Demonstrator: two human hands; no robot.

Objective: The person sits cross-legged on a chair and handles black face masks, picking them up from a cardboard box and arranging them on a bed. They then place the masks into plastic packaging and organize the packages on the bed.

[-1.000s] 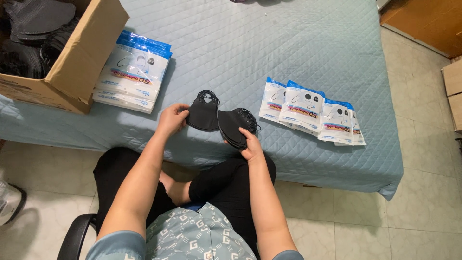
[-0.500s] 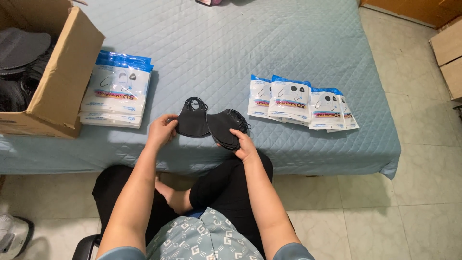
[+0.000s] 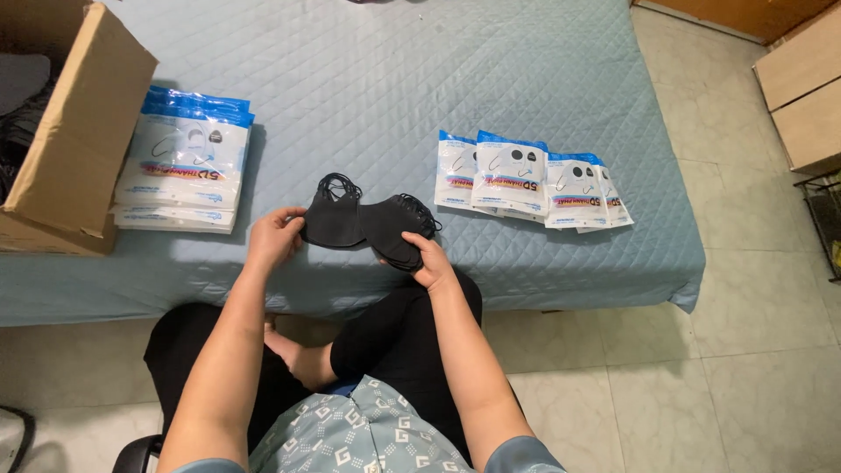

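Two black fabric face masks (image 3: 368, 223) with thin ear loops lie overlapping near the front edge of the pale blue quilted mattress (image 3: 394, 79), and we pinch them from both ends: our left hand (image 3: 273, 238) closes thumb and fingers on the left mask's edge, our right hand (image 3: 431, 261) curls its fingers under the right one. Left of the masks on that mattress sits a stack of white-and-blue sealed packets (image 3: 186, 171) beside an open brown cardboard box (image 3: 83, 131); right of them, a fanned row of smaller white-and-blue packets (image 3: 530, 180).

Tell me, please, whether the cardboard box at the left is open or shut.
Open. The cardboard box has its flap raised, and dark items show inside it, beside the stack of white-and-blue packets.
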